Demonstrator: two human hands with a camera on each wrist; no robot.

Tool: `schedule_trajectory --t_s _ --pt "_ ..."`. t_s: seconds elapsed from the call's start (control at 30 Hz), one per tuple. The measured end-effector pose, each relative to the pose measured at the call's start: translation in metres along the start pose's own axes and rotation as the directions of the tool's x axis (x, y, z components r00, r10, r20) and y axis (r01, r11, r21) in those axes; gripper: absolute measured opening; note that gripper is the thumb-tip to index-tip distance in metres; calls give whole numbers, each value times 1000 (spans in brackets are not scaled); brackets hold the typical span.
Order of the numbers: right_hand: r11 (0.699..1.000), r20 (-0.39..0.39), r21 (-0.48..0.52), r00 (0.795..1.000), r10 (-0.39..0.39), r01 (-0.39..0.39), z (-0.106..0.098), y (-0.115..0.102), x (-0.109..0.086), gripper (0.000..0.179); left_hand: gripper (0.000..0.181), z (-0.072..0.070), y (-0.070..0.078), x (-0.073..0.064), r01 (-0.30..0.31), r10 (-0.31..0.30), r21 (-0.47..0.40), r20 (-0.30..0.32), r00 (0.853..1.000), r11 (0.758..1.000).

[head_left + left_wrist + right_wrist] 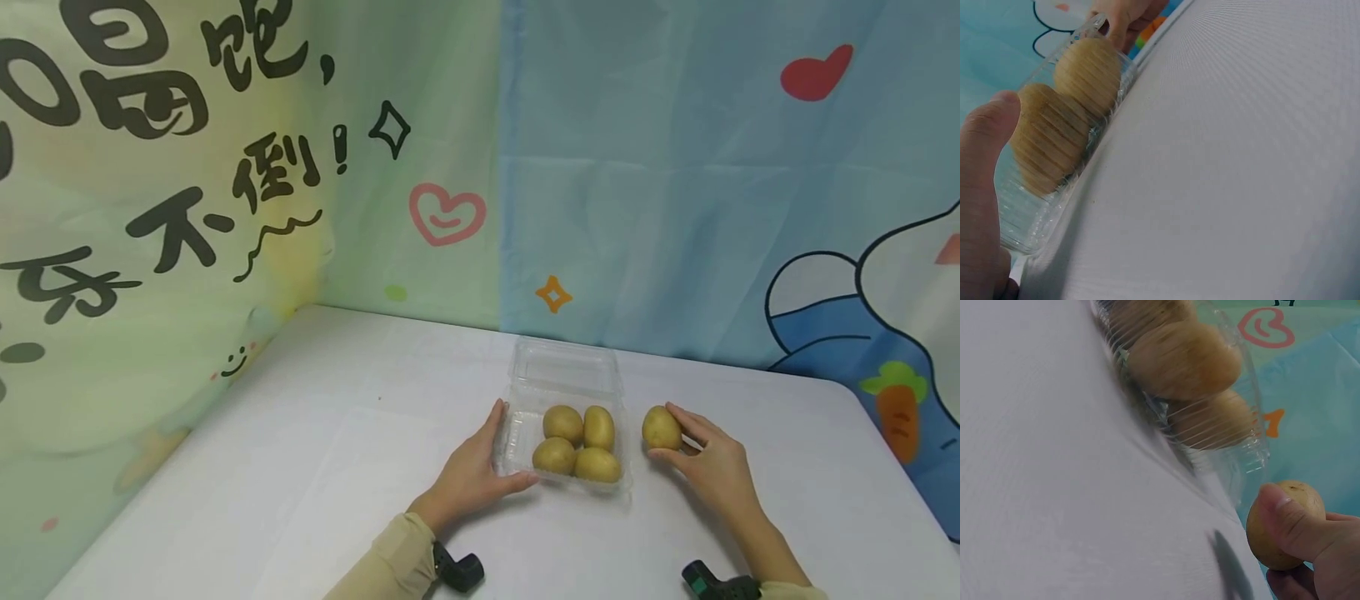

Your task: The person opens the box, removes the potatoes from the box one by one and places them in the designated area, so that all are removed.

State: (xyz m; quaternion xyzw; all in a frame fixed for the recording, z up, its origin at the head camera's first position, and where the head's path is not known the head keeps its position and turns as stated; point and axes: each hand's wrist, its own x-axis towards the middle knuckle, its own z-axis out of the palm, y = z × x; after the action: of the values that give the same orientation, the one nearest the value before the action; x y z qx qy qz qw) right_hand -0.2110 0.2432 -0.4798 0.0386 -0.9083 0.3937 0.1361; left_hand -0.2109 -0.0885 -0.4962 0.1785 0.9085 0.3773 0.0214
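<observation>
A clear plastic clamshell box (523, 432) lies with its lid (566, 367) folded back behind it. Several yellow-brown potatoes (555, 457) sit in its base, mostly toward the right, with bare base at the left. My left hand (476, 475) grips the box at its left front corner, thumb (988, 134) against the near wall. Just right of the box, my right hand (712, 467) pinches one potato (1291, 531) between thumb and fingers, holding it above the table. Some of each hand's fingers are hidden in the wrist views.
The box stands on a white-covered table (300, 467). Printed cloth backdrops (645, 217) rise along the table's back and left edges. A dark wrist device (459, 571) is on the left wrist, another (716, 582) on the right.
</observation>
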Motion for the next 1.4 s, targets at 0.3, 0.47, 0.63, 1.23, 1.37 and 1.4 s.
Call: schedule_trajectory --t_s 0.3,0.47,0.63,1.23,1.37,1.4 --pt "1000 3 -28 1000 -7 7 3 7 1 73 114 -1 -1 1 -12 12 -11 -10 1000 1000" --pt "998 19 -54 999 35 -33 3 7 2 73 114 -1 -1 1 -15 15 -8 -13 1000 1000" --pt "993 48 -79 995 89 -85 3 6 3 75 115 -2 -2 1 -12 12 -4 -13 1000 1000" --pt "1000 84 -25 996 2 0 3 3 1 69 115 0 -3 0 -12 12 -5 -15 1000 1000" --pt "999 80 -41 997 3 1 3 2 -1 67 115 1 -3 0 -21 21 -6 -11 1000 1000" --pt "999 82 -43 997 5 -1 3 2 -1 67 115 1 -3 0 -23 23 -4 -11 1000 1000"
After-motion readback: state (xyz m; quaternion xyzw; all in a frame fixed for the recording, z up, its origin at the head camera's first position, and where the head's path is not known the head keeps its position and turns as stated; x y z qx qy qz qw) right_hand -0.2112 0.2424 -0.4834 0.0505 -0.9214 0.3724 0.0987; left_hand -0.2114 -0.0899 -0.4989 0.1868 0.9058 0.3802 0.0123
